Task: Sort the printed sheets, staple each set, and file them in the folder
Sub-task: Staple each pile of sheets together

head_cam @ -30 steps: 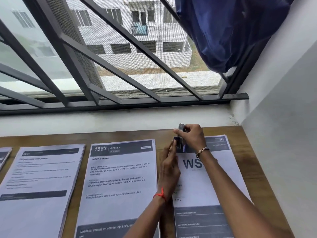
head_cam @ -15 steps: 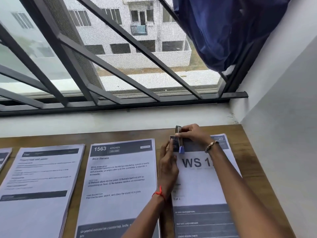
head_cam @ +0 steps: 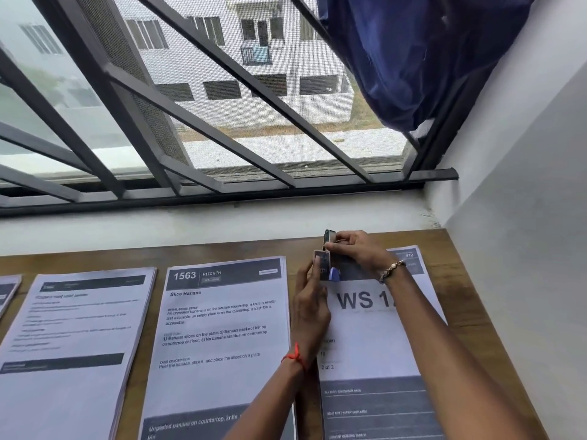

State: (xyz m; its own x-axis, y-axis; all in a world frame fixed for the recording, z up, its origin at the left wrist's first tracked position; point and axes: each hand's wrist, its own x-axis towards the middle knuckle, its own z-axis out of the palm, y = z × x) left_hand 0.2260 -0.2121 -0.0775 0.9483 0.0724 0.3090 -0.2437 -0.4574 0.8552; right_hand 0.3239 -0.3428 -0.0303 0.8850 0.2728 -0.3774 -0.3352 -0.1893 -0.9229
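Right hand (head_cam: 359,254) is wrapped around the small stapler (head_cam: 329,246), which stands nearly upright over the top left corner of the WS set (head_cam: 374,341), at the far right of the bench (head_cam: 467,300). Left hand (head_cam: 311,301) pinches that corner and tips it up towards the stapler's mouth. Paper like this is light and floppy, and loose sheets slide on one another. So the corner is the place to hold, pinched close beside the mouth with the edges squared. The stapler looks hard and compact, easy to squeeze from top and bottom. Just beside, the 1563 stack (head_cam: 222,328) lies flat, with another stack (head_cam: 73,338) to its left. I'd judge both are waiting their turn.
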